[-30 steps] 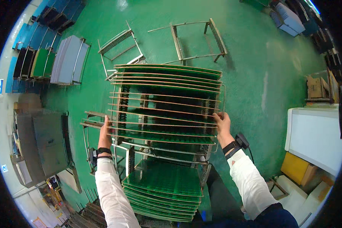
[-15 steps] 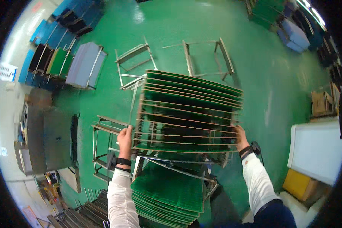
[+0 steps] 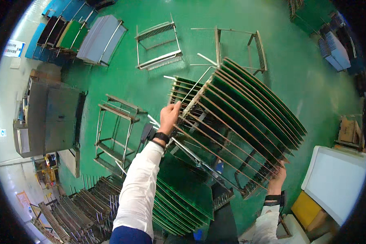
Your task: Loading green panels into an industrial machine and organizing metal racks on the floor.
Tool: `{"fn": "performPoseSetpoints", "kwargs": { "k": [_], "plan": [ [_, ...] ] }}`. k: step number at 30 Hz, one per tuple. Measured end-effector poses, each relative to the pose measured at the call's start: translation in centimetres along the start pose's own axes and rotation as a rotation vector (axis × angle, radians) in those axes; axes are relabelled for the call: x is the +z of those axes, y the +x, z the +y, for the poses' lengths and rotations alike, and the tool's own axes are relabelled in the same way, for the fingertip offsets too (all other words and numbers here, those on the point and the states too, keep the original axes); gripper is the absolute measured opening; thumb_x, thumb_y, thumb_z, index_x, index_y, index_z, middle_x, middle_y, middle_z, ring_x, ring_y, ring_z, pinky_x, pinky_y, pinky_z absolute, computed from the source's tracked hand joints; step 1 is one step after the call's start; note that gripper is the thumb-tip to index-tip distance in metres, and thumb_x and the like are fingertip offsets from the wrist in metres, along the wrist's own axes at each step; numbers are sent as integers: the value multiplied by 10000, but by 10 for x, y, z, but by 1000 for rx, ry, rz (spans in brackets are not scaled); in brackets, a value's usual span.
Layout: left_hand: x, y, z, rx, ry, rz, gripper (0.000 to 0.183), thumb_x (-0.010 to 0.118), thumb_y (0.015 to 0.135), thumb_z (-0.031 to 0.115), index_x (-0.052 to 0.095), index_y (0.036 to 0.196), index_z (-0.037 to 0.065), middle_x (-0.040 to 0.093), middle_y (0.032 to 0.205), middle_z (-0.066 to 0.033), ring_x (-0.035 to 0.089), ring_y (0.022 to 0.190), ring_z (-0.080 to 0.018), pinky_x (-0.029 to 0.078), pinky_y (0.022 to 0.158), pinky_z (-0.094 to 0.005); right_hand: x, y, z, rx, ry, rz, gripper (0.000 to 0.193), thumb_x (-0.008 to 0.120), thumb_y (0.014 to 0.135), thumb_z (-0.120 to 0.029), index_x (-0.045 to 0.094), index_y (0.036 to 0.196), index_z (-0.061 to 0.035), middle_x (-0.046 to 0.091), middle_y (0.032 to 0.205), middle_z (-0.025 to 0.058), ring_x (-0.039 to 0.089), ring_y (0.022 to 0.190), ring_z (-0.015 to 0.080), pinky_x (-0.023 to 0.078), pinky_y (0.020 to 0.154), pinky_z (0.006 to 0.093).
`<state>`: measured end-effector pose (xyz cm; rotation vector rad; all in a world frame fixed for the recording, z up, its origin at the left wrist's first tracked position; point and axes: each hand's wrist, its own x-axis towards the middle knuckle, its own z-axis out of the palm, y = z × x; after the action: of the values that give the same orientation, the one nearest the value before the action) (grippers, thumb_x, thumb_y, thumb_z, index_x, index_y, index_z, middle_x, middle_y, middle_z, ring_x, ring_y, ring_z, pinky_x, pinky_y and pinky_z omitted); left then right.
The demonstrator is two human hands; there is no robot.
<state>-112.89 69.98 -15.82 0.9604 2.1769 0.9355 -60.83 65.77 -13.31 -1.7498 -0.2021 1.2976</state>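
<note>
My left hand (image 3: 169, 118) is closed on the left side of a metal rack (image 3: 196, 101), by a thin rod. Green boards (image 3: 254, 110) with pale edges stand in the rack's toothed side bars, spaced apart. The rack is turned at a slant, its right side nearer to me. My right hand (image 3: 277, 179) grips the rack's right end, its fingers partly hidden behind the board edges. Below the raised rack stands another group of green boards (image 3: 183, 189), close to my body. A further rack of boards (image 3: 173, 87) shows just behind my left hand.
Bare metal frames (image 3: 158, 61) stand on the green floor (image 3: 118, 81), one of them (image 3: 116, 134) left of my left arm. Stacked toothed bars (image 3: 79, 207) lie at the lower left. A grey cabinet (image 3: 55, 118) is left; a white panel (image 3: 333, 183) and yellow box (image 3: 307, 209) are right.
The rack of boards has swung clockwise and shifted right. My left hand has moved up and right with it, my right hand down and right. The whole view has shifted somewhat too.
</note>
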Motion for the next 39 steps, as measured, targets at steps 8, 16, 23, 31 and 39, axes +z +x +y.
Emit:
{"fn": "performPoseSetpoints", "kwargs": {
  "k": [8,16,23,31,39],
  "plan": [
    [57,7,21,11,-4,-131,486,576,896,413,612,680,-21,546,557,-130,496,508,-213,408,529,-366,-48,3,32,45,111,164,143,581,935,-277,597,871,-150,521,678,-50,471,527,75,371,440,231],
    [83,-8,52,-40,-89,-222,457,587,893,379,593,673,-21,503,541,-145,457,483,-220,386,506,-376,-112,-2,13,75,198,43,140,521,965,-254,589,886,-161,534,686,-62,448,490,51,346,407,182],
    [89,-54,99,73,-3,-280,434,552,889,377,599,684,-3,542,595,-191,541,540,-340,411,523,-417,-199,-43,-10,-88,9,-158,116,447,986,-179,538,987,-108,525,786,-27,531,632,68,458,538,200],
    [74,-105,157,141,-46,-321,382,544,885,343,614,716,7,575,640,-207,588,617,-388,447,556,-448,-268,-97,-33,-218,-428,-70,236,513,919,-128,563,1139,-59,610,1078,72,593,954,197,492,871,328],
    [45,-178,179,226,-84,-297,390,527,898,339,597,701,10,562,610,-184,577,565,-347,431,532,-424,-278,-168,-57,-101,-142,-20,302,534,892,-125,548,1188,-67,621,1053,70,587,862,176,497,763,297]
  ]
}}
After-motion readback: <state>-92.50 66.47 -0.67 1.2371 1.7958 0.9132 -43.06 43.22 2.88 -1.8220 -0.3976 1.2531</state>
